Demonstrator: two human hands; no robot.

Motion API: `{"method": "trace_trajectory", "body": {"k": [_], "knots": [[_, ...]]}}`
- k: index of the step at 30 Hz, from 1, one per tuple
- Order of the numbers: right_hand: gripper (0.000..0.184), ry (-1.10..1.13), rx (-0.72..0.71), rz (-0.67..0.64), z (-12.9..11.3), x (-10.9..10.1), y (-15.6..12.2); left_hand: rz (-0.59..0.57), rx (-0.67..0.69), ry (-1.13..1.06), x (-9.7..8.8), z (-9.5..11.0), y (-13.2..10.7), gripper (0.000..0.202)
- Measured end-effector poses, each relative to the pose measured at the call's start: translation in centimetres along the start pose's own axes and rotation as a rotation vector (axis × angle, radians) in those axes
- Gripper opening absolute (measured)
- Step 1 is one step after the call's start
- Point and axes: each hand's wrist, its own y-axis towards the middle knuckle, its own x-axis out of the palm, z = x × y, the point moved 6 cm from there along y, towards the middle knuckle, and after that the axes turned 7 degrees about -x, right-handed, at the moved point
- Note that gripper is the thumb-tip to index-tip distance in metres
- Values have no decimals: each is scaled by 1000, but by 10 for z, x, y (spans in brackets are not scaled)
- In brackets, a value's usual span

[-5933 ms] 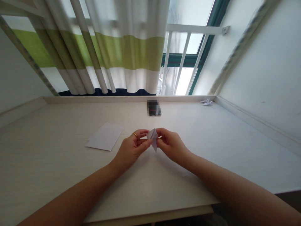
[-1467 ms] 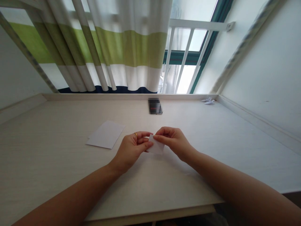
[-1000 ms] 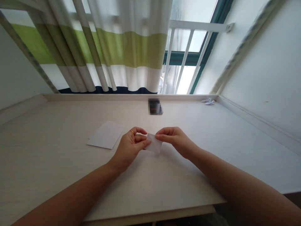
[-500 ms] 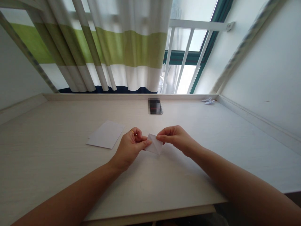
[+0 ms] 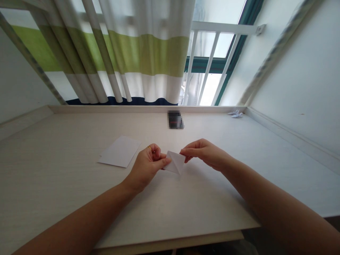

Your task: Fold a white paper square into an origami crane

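Observation:
A small folded piece of white paper [image 5: 175, 163] is held between my two hands, a little above the tabletop. A diagonal crease runs across its face. My left hand [image 5: 148, 164] pinches its left side, thumb on top and fingers behind; a ring sits on one finger. My right hand [image 5: 199, 152] grips the upper right corner between thumb and fingertips. On the table left of my left hand lies a stack of white paper sheets [image 5: 119, 151].
The pale wooden table [image 5: 66, 184] has a raised rim along the back. A blurred dark object [image 5: 174, 119] rests near that rim. Small folded paper pieces [image 5: 236, 113] lie in the far right corner. Behind hang curtains [image 5: 148, 53] beside a white window railing [image 5: 225, 27].
My right hand has slid slightly to the right, from the paper's upper face out to its right corner. My left hand keeps its hold in the same place.

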Motion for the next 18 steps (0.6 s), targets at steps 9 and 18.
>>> {"method": "trace_trajectory", "body": {"k": [9,18], "knots": [[9,-87,20,13,-3,0,-2,-21,-14,-18,1,0,0,38],[10,-185,-25,0,-2,0,-2,-51,-30,-47,3,-1,0,37]]}}
